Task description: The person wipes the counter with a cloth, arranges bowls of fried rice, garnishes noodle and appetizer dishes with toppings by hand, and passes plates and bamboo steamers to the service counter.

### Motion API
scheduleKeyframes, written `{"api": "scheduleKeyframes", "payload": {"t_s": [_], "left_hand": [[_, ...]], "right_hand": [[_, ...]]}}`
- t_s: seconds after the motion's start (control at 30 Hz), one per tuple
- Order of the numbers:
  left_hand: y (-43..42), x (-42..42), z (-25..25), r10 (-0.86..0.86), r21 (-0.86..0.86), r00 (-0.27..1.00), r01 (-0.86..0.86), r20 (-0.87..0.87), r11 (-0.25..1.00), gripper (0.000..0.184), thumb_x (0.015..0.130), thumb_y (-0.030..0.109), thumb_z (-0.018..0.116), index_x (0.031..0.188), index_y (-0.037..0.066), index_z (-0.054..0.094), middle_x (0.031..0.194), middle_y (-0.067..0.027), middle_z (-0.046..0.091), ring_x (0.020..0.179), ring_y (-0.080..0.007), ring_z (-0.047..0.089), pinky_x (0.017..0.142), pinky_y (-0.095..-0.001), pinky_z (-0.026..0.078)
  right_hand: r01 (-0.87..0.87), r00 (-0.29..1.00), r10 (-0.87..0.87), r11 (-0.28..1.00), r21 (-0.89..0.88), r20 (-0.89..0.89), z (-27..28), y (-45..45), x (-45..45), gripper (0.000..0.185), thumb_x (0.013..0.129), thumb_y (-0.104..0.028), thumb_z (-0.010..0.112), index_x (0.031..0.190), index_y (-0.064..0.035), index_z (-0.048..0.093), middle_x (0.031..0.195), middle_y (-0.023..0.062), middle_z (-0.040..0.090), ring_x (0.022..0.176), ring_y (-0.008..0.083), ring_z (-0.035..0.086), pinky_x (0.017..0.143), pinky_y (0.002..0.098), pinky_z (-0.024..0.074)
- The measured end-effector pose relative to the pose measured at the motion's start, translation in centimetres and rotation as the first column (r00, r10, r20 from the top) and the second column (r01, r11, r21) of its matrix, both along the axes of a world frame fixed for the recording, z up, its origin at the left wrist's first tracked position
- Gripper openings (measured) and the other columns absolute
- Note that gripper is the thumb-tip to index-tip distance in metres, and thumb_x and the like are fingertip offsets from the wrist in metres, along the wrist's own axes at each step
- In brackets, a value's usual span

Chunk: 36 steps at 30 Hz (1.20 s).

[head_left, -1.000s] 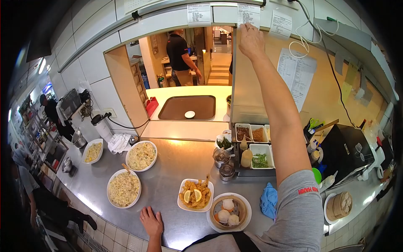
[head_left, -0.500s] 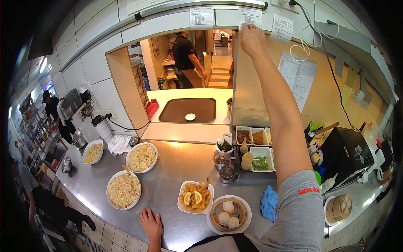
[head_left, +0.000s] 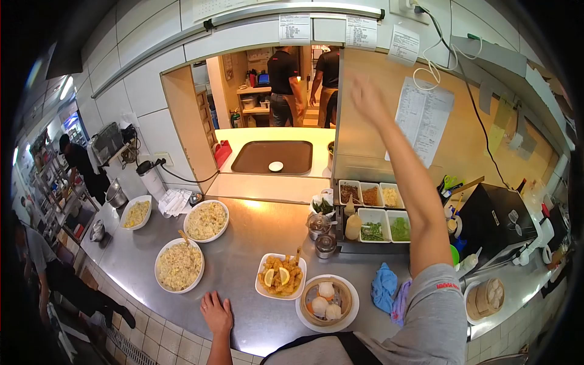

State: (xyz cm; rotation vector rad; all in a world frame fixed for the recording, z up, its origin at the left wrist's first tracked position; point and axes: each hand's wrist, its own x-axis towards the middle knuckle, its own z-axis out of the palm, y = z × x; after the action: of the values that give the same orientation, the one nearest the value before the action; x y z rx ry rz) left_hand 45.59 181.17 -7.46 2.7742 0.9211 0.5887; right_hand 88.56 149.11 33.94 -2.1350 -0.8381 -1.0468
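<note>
My left hand (head_left: pixel 217 313) lies on the steel counter (head_left: pixel 243 255) with its fingers spread, holding nothing. Raised in front of the tan board is my right hand (head_left: pixel 368 100), its fingers smeared by motion. It is below a printed order slip (head_left: pixel 361 32) on the rail, apart from it. Two more slips hang there, one left (head_left: pixel 294 28) and one right (head_left: pixel 404 45). Near my left hand is a white bowl of fried rice (head_left: pixel 179 266). Between my arms are a square dish of fried pieces with lemon slices (head_left: pixel 281 277) and a bamboo steamer with three dumplings (head_left: pixel 326 300).
Two more rice bowls (head_left: pixel 205 220) (head_left: pixel 135 213) stand behind. A brown tray (head_left: pixel 249 158) with a small white dish lies in the pass window. Condiment tubs (head_left: pixel 372 232), a blue cloth (head_left: pixel 384 287) and a black box (head_left: pixel 496 219) are at right. Several people stand beyond.
My right hand has come down and away from the middle order slip, which stays on the rail. My left hand stays on the counter. A second person now shows through the window.
</note>
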Motion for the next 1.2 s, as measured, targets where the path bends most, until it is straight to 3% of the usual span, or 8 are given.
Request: {"api": "scheduleKeyframes", "payload": {"t_s": [0.1,0.17,0.23,0.33,0.47,0.63,0.77,1.2], "left_hand": [[0.0,-0.2,-0.1,-0.02,0.018,0.999,0.019,0.048,1.0,0.045,0.088,0.03,0.052,0.122,0.001,0.049,0.13,-0.0208,0.043,0.122,-0.0374,0.036,0.103,-0.05,0.026],[-0.1,-0.6,0.2,-0.063,0.003,0.993,0.063,0.099,0.998,0.04,0.088,0.027,0.051,0.118,0.001,0.051,0.126,-0.0208,0.046,0.12,-0.0367,0.039,0.101,-0.0498,0.029],[-0.4,-0.7,0.1,-0.085,-0.044,0.985,0.093,0.15,0.995,0.038,0.089,0.025,0.051,0.118,0.001,0.053,0.123,-0.0203,0.05,0.113,-0.0349,0.045,0.095,-0.0486,0.034],[-1.4,-0.5,-1.5,-0.043,-0.374,0.969,0.135,0.244,0.918,0.04,0.09,0.026,0.051,0.123,0.002,0.051,0.12,-0.0185,0.053,0.096,-0.0294,0.056,0.079,-0.0431,0.046],[-5.3,3.3,-0.5,0.218,-0.902,0.879,0.386,0.423,0.194,0.047,0.093,0.027,0.049,0.134,0.006,0.041,0.114,-0.0131,0.057,0.068,-0.0174,0.064,0.053,-0.0271,0.051],[-7.9,7.1,1.0,0.187,-0.887,0.893,0.437,0.409,-0.151,0.044,0.091,0.018,0.049,0.132,0.005,0.042,0.102,-0.0099,0.063,0.073,-0.0183,0.065,0.056,-0.026,0.055],[-6.9,9.3,-0.4,0.135,-0.908,0.914,0.399,0.383,-0.123,0.034,0.089,0.012,0.046,0.122,0.003,0.05,0.097,-0.0105,0.064,0.071,-0.0172,0.065,0.054,-0.0255,0.056],[6.2,19.8,4.6,0.026,-0.89,0.89,0.456,0.455,-0.015,0.027,0.087,0.007,0.043,0.11,-0.001,0.057,0.086,-0.0118,0.065,0.063,-0.0181,0.065,0.049,-0.0261,0.055]], "right_hand": [[-0.224,0.864,-0.04,0.862,-0.455,-0.502,-11.4,-4.3,-9.5,0.035,0.091,-0.025,0.049,0.118,-0.0046,0.056,0.111,0.0174,0.061,0.104,0.0322,0.057,0.094,0.0391,0.043],[-0.533,0.741,-0.167,0.443,-0.721,-0.65,-20.3,-9.1,-13.6,0.032,0.09,-0.031,0.05,0.112,-0.0107,0.061,0.108,0.0144,0.064,0.097,0.0284,0.061,0.088,0.0381,0.0465],[-0.614,0.574,-0.158,0.567,-0.549,-0.804,-26.7,-13.5,-17.6,0.03,0.09,-0.032,0.049,0.106,-0.0095,0.062,0.087,0.0078,0.069,0.067,0.0238,0.066,0.068,0.0356,0.0528],[-0.44,0.109,-0.254,0.855,-0.276,-0.961,-34.2,-17.2,-22.8,0.032,0.092,-0.029,0.05,0.109,-0.0044,0.059,0.086,0.0085,0.069,0.065,0.0197,0.067,0.063,0.033,0.0534],[-0.057,-0.265,0.253,0.959,0.277,-0.931,-37.6,-13.9,-28.8,0.035,0.089,-0.021,0.054,0.118,-0.002,0.047,0.078,0.0126,0.066,0.061,0.0221,0.066,0.051,0.0332,0.0537],[0.22,-0.063,0.393,0.902,0.372,-0.917,-41.6,-11.8,-30.2,0.037,0.086,-0.008,0.058,0.118,-0.0012,0.04,0.079,0.0149,0.064,0.056,0.0229,0.065,0.043,0.0321,0.0544],[0.345,0.115,0.274,0.89,0.297,-0.955,-41.5,-10.0,-31.8,0.037,0.083,-0.003,0.059,0.116,-0.0015,0.044,0.078,0.0122,0.064,0.053,0.0216,0.064,0.043,0.0319,0.0552],[0.452,0.14,0.405,0.786,0.423,-0.903,-40.5,6.7,-30.6,0.03,0.083,0.0,0.053,0.111,0.0017,0.043,0.088,0.0144,0.062,0.056,0.0192,0.063,0.039,0.0288,0.0547]]}}
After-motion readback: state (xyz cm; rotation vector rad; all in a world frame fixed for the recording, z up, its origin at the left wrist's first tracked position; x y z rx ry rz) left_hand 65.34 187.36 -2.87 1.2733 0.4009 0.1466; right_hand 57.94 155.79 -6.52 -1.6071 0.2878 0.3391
